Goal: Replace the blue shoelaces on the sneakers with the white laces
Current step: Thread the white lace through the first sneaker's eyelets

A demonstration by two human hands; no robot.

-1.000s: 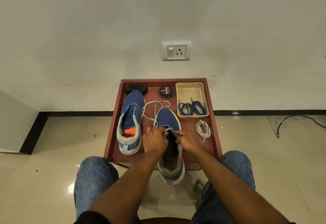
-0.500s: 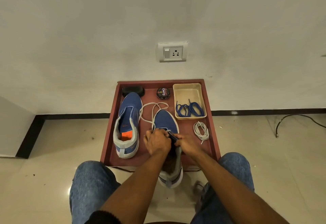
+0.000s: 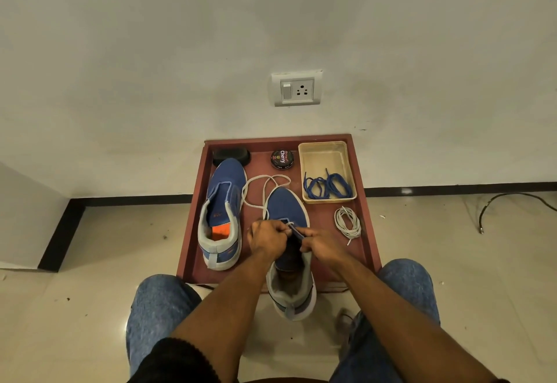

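Two sneakers [image 3: 224, 211] [image 3: 286, 211], two white laces [image 3: 262, 190] [image 3: 348, 221], one tin [image 3: 282, 159], one tray [image 3: 193, 226].

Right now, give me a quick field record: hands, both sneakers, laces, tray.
left hand: pinches white lace at right sneaker's eyelets
right hand: grips right sneaker tongue
left sneaker: unlaced, lying in tray
blue laces: in beige container
spare white lace: coiled, right of the sneaker
tray: red, also holds polish tin

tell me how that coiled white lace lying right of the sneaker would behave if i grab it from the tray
The coiled white lace looks thin and limp, so it would probably sag and uncoil when lifted. One end already trails loose from the loops, so it may dangle or snag. It is likely very light and should slide easily on the tray.
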